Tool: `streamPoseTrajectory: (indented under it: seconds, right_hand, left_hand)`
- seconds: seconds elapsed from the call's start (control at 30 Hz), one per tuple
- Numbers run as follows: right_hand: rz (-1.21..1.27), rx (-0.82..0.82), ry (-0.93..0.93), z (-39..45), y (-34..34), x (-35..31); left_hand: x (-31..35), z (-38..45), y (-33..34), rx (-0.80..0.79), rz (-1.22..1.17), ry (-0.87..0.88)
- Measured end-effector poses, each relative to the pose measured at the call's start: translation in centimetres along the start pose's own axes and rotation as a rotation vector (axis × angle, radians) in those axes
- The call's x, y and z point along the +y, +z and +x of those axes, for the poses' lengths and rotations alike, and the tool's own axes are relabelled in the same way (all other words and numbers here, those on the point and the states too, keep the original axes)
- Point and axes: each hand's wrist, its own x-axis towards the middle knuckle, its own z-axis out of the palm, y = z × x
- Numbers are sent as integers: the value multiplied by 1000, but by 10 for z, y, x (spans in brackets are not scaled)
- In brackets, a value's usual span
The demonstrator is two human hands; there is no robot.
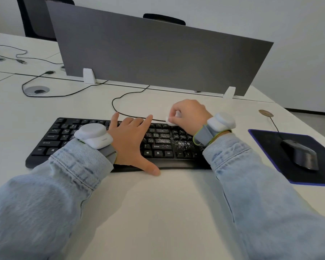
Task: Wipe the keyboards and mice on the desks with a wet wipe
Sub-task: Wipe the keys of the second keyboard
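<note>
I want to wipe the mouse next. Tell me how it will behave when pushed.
The mouse would likely slide easily: it looks small and light on a flat mouse pad. Its cable is thin and probably won't stop it sliding. Its rounded shell may be slippery under a wet wipe.

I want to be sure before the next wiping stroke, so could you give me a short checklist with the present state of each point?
1. Wet wipe gripped by right hand: ok.
2. Left hand steadying the keyboard: ok.
3. Keys free of white specks: not ok.
4. Keyboard cable away from the wipe: not ok.
5. Mouse on its mouse pad, reachable afterwards: ok.
6. Wipe moist enough: cannot tell.
</note>
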Motion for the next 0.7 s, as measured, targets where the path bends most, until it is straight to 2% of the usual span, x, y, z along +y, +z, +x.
streamPoseTrajectory:
  seconds: [0.3,0.7]
  right_hand:
    - [-25,-141,-103,-3,-4,-2]
    - [-106,-253,117,-8,-26,39]
  left_hand:
    - [-1,0,-1,-8,-7,-5]
    - [-1,0,0,-4,-38,-4]
